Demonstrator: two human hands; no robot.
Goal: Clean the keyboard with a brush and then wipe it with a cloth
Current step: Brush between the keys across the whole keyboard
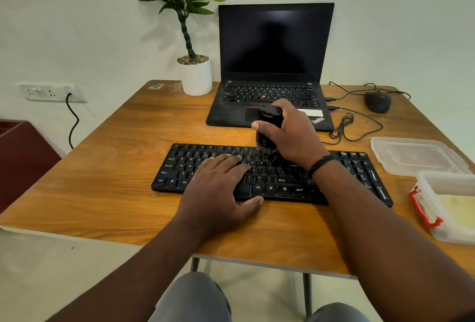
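Black bristles of the brush (267, 128), gripped upright by the right hand (290, 134), are worked across the keyboard (270, 182), which is steadied by the flat, straight-fingered left hand (221, 185). Brushing is judged under way; wiping with a cloth is yet to be done.

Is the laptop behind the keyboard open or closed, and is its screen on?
Open: the laptop's lid stands upright, with its own keys showing. The screen is dark, so it looks off, though asleep cannot be ruled out.

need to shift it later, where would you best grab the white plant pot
Grip the white plant pot round its smooth cylindrical wall, coming from the left front: the laptop stands close on its right, and the leaves crowd the top.
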